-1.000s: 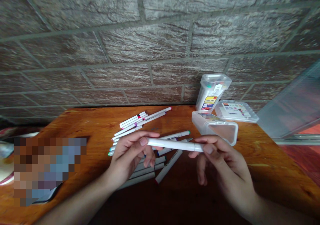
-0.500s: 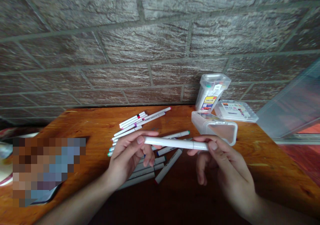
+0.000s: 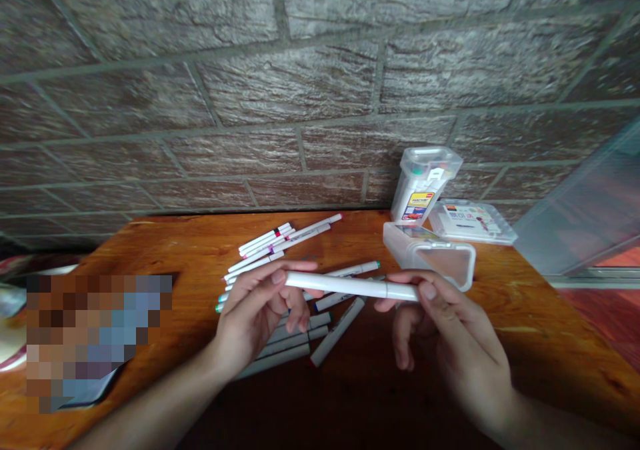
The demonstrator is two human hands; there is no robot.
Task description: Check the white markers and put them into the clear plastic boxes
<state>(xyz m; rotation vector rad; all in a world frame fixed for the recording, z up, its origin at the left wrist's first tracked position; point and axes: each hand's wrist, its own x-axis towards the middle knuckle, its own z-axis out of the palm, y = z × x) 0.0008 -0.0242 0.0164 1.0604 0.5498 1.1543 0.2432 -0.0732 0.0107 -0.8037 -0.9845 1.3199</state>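
Note:
A white marker pen is held nearly level above the table, slanting down slightly to the right. My left hand pinches its left end between thumb and fingers. On its right end, past the seam of the cap, my right hand has a pinch grip with thumb and forefinger. Below and behind the hands, several white markers with coloured ends lie loose, among them a red-ended marker and a green-ended marker. My left hand partly covers some of them.
An open clear plastic box lies on its side on the wooden table. Behind it stands a clear case of markers, beside a flat printed box. A pixelated dark-edged object lies left. A brick wall borders the back.
Almost nothing differs. The marker's left end has shifted very slightly left in the fingers, and both hands keep their grip.

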